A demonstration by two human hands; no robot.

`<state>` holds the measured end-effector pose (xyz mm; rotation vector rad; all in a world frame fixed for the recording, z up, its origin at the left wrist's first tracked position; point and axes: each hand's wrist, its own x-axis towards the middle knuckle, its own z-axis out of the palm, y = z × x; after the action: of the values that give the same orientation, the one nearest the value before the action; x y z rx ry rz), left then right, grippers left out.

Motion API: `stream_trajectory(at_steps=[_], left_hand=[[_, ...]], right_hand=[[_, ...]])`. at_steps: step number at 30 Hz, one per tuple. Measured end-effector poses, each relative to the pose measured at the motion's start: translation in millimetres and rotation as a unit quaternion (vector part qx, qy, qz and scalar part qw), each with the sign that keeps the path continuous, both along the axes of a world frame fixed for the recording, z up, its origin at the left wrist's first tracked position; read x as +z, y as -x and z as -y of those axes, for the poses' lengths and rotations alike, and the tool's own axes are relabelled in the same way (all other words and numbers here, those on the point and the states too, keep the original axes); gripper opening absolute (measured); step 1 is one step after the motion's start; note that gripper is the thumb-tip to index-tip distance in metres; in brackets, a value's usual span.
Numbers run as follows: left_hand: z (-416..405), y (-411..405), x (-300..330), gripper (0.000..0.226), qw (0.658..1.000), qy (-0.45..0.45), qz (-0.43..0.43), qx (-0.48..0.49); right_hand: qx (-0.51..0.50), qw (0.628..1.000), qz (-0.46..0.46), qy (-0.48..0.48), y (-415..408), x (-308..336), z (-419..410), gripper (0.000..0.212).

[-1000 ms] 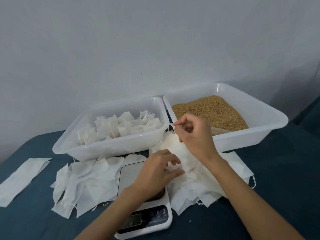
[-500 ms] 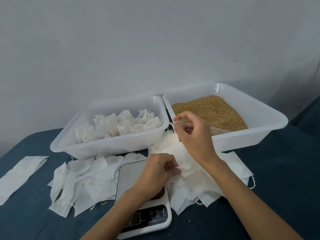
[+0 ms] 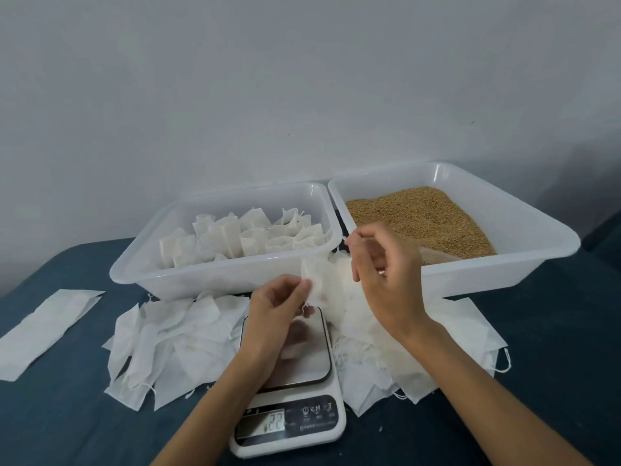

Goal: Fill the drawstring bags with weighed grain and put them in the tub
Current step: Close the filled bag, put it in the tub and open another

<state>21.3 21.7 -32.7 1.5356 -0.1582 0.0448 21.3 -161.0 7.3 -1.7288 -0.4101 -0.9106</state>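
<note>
We see the left hand (image 3: 280, 306) above the scale (image 3: 289, 381), its grip pinching the lower edge of a white drawstring bag (image 3: 319, 280), while the right hand (image 3: 386, 280) has its fingers curled at the bag's top near the string; whether that grip has hold of it we cannot tell. The bag is held up in front of the gap between the two tubs. The left tub (image 3: 215, 284) holds filled bags (image 3: 242, 238), the right tub (image 3: 504, 264) holds grain (image 3: 420, 216), and loose empty bags (image 3: 174, 341) lie on the dark blue tabletop (image 3: 67, 415) either side of the scale.
</note>
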Motion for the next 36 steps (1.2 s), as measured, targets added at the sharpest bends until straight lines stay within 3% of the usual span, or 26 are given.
stream_trajectory(at_steps=[6, 10, 17, 26, 31, 36], left_hand=[[-30, -2, 1, 0.020, 0.988, -0.041, 0.101, 0.108], [-9, 11, 6, 0.028, 0.994, 0.107, 0.018, 0.022], [41, 12, 13, 0.030, 0.966, 0.241, -0.090, -0.037], [-8, 12, -6, 0.021, 0.991, 0.107, -0.063, 0.054], [-49, 10, -5, 0.021, 0.979, -0.057, 0.080, 0.180], [-36, 21, 3, 0.017, 0.992, -0.027, 0.118, 0.039]], right_hand=[[0.104, 0.988, -0.076, 0.086, 11, -24, -32, 0.015], [0.119, 0.988, -0.080, 0.059, 15, -22, -38, 0.013], [0.056, 0.995, -0.076, 0.021, 15, -23, -36, 0.022], [0.047, 0.992, -0.106, 0.044, 12, -24, -31, 0.020], [0.108, 0.982, -0.139, 0.070, 15, -28, -36, 0.011], [0.188, 0.964, -0.183, 0.040, 19, -28, -44, 0.022]])
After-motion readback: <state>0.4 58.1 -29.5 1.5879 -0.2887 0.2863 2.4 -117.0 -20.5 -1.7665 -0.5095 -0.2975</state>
